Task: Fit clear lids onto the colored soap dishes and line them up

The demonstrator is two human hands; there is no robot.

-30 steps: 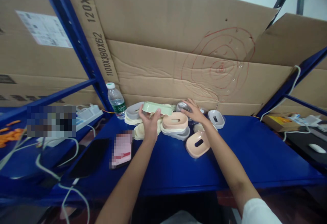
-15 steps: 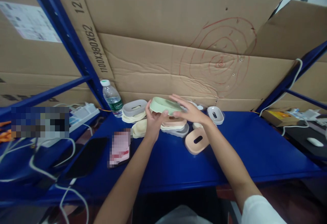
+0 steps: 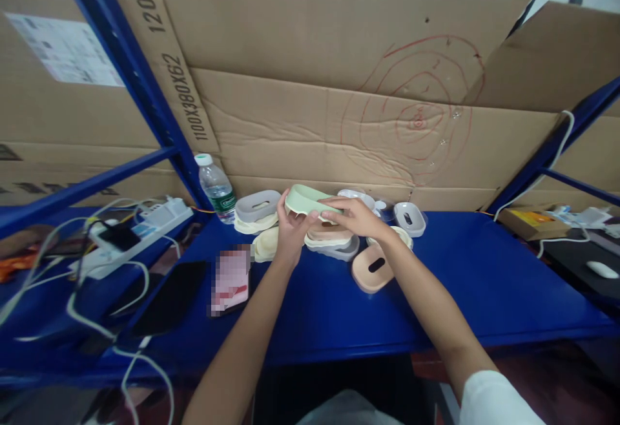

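Fingers [image 3: 282, 205] of the left hand [image 3: 291, 236] are curling partway around one end of a pale green container [image 3: 306, 197], and those of the right hand [image 3: 357, 216] are clasping its other end. The container is hanging right of the bottle [image 3: 217, 194]; a slotted peach piece [image 3: 369, 279] is lying farther right of that bottle on the counter [image 3: 484, 276].

On upright cardboard strip [image 3: 167, 47], we read "1100X380X62" in dark print running upward; above it "120X4", any remainder cut off by top edge. On white paper label [image 3: 65, 50] at far left, we see lines of print, too small to read. Green label [image 3: 224, 203] on clear bottle [image 3: 212, 178] carries white lettering we cannot make out. Inside red rings [image 3: 417, 118] drawn on cardboard panel [image 3: 271, 121], we find small marks, none surely legible.
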